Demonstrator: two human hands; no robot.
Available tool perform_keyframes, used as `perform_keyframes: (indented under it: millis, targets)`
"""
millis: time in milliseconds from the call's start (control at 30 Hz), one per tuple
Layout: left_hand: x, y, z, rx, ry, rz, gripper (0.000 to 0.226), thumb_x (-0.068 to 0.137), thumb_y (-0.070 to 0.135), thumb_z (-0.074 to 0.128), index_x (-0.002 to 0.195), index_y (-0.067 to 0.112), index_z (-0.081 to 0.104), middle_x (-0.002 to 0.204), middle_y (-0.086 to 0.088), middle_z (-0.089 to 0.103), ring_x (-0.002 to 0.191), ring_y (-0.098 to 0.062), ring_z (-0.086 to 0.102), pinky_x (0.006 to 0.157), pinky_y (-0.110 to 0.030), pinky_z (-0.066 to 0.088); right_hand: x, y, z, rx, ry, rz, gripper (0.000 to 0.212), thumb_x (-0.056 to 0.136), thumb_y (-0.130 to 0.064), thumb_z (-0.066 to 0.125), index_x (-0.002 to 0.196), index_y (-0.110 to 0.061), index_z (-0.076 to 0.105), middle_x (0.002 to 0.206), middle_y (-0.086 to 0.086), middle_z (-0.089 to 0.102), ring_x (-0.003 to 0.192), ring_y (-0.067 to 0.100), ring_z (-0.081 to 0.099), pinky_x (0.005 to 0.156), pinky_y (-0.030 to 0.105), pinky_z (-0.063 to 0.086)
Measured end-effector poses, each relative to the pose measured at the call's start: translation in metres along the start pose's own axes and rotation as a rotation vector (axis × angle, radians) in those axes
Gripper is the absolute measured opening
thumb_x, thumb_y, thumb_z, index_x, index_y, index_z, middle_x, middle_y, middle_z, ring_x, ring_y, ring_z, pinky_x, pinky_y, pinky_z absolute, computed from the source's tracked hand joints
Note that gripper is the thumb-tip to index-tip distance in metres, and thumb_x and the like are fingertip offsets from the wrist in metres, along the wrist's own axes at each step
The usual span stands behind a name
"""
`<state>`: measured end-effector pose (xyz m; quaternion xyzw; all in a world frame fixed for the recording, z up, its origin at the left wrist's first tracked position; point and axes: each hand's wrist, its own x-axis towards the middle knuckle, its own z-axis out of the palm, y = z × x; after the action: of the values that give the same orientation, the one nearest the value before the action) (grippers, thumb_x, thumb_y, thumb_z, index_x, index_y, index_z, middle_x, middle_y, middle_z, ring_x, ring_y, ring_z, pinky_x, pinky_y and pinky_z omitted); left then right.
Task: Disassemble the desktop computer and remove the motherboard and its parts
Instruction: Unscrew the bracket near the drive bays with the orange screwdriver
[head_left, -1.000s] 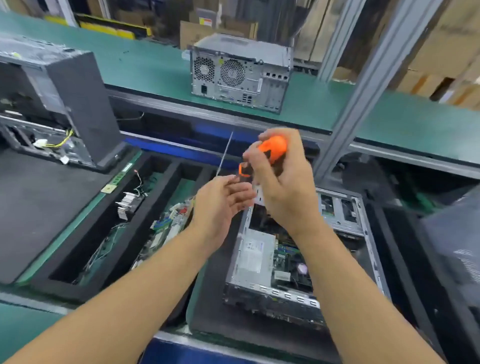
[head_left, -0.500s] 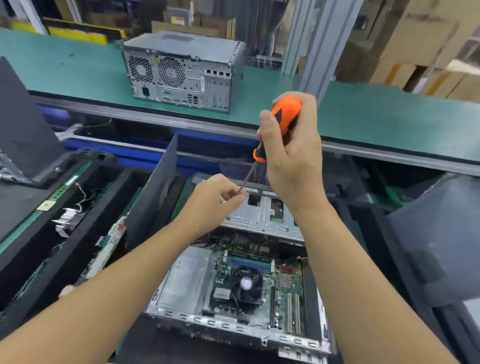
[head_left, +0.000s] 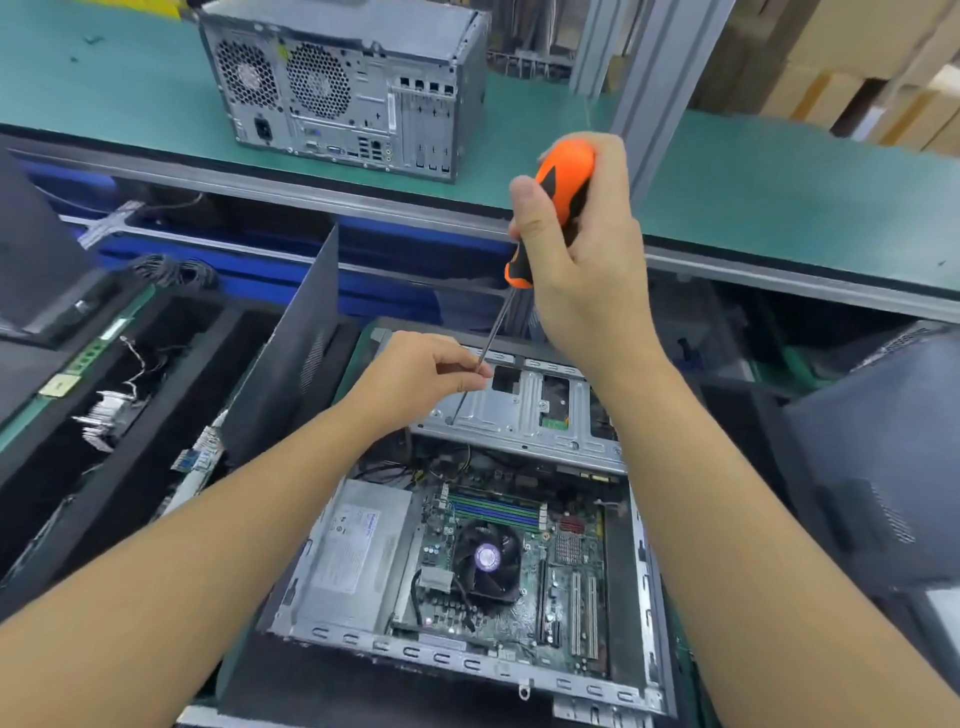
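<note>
Right hand (head_left: 582, 270) clamped on orange screwdriver (head_left: 558, 197), left hand (head_left: 421, 379) pinching its shaft, tip seemingly on drive cage (head_left: 524, 410). Open computer (head_left: 467, 561) near; closed tower (head_left: 337, 88) far on green bench (head_left: 779, 182).

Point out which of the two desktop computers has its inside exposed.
The near desktop computer, lying flat below both hands, is open: its motherboard and fan show. The far desktop computer stands closed on the green shelf.
</note>
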<state>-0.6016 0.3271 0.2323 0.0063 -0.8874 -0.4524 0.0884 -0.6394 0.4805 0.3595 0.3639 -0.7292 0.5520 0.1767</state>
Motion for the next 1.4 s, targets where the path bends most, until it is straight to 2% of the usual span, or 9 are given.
perform_keyframes:
  millis: [167,333,433,500,600,767,933,1133,1400]
  targets:
    - [0.006,-0.016,-0.002,0.013,-0.072,-0.053,0.009,0.083,0.023,0.079,0.091,0.027,0.079,0.084,0.018,0.073,0.078,0.004,0.066,0.071,-0.008,0.048,0.001,0.01,0.017,-0.057,-0.075,0.063,0.016,0.1,-0.036,0.05,0.102,-0.023,0.04,0.075,0.012,0.055,0.062,0.023,0.058,0.056,0.043,0.052]
    - [-0.006,-0.042,0.004,0.087,-0.07,-0.074,0.019,0.088,0.021,0.074,0.106,0.023,0.074,0.092,0.011,0.067,0.079,0.0,0.06,0.07,-0.007,0.042,-0.016,0.032,0.038,-0.179,-0.334,0.147,0.021,0.098,-0.042,0.051,0.107,-0.028,0.039,0.072,-0.002,0.055,0.063,0.018,0.06,0.059,0.041,0.053]
    - [-0.019,-0.054,0.001,0.136,-0.001,-0.073,0.007,0.092,0.019,0.067,0.091,0.027,0.067,0.082,0.013,0.064,0.075,-0.001,0.057,0.067,-0.007,0.039,-0.035,0.048,0.047,-0.252,-0.434,0.217,0.023,0.099,-0.041,0.051,0.11,-0.026,0.037,0.076,0.008,0.056,0.067,0.025,0.058,0.063,0.044,0.052]
    - [-0.026,-0.062,-0.001,0.188,-0.084,-0.099,0.009,0.093,0.024,0.065,0.087,0.031,0.064,0.075,0.013,0.066,0.069,0.0,0.059,0.068,-0.016,0.046,-0.043,0.056,0.051,-0.258,-0.412,0.24,0.022,0.1,-0.039,0.05,0.11,-0.026,0.036,0.073,0.002,0.054,0.064,0.018,0.055,0.06,0.034,0.049]
    - [-0.031,-0.067,0.001,0.224,-0.132,-0.102,0.013,0.093,0.029,0.066,0.104,0.026,0.073,0.079,0.013,0.069,0.071,0.0,0.063,0.078,-0.022,0.053,-0.046,0.06,0.056,-0.241,-0.368,0.232,0.02,0.1,-0.038,0.05,0.108,-0.028,0.035,0.069,-0.004,0.05,0.066,0.014,0.051,0.055,0.023,0.042]
    - [-0.022,-0.057,0.01,0.114,-0.031,-0.075,0.029,0.086,0.032,0.075,0.112,0.02,0.074,0.08,0.015,0.066,0.07,-0.002,0.061,0.068,-0.006,0.044,-0.045,0.062,0.057,-0.229,-0.356,0.246,0.02,0.1,-0.038,0.05,0.108,-0.027,0.036,0.074,0.0,0.054,0.066,0.018,0.055,0.057,0.028,0.047]
    - [-0.014,-0.052,0.015,0.082,0.004,-0.09,0.011,0.089,0.029,0.072,0.095,0.02,0.075,0.075,0.013,0.068,0.067,0.0,0.06,0.07,-0.017,0.045,-0.044,0.06,0.055,-0.231,-0.337,0.256,0.021,0.1,-0.037,0.05,0.111,-0.023,0.038,0.078,0.004,0.058,0.067,0.018,0.057,0.063,0.037,0.051]
    - [-0.012,-0.05,0.015,0.076,-0.005,-0.105,0.012,0.092,0.029,0.069,0.09,0.019,0.076,0.073,0.008,0.071,0.073,-0.009,0.065,0.079,-0.03,0.054,-0.043,0.059,0.054,-0.227,-0.38,0.276,0.024,0.1,-0.037,0.05,0.114,-0.023,0.037,0.078,0.008,0.058,0.071,0.026,0.063,0.067,0.047,0.055]
    - [-0.011,-0.051,0.017,0.08,-0.008,-0.105,0.013,0.092,0.031,0.068,0.089,0.02,0.076,0.072,0.01,0.071,0.071,-0.005,0.065,0.075,-0.023,0.052,-0.044,0.06,0.052,-0.243,-0.36,0.276,0.024,0.1,-0.038,0.05,0.115,-0.023,0.037,0.077,0.004,0.057,0.069,0.022,0.06,0.065,0.042,0.054]
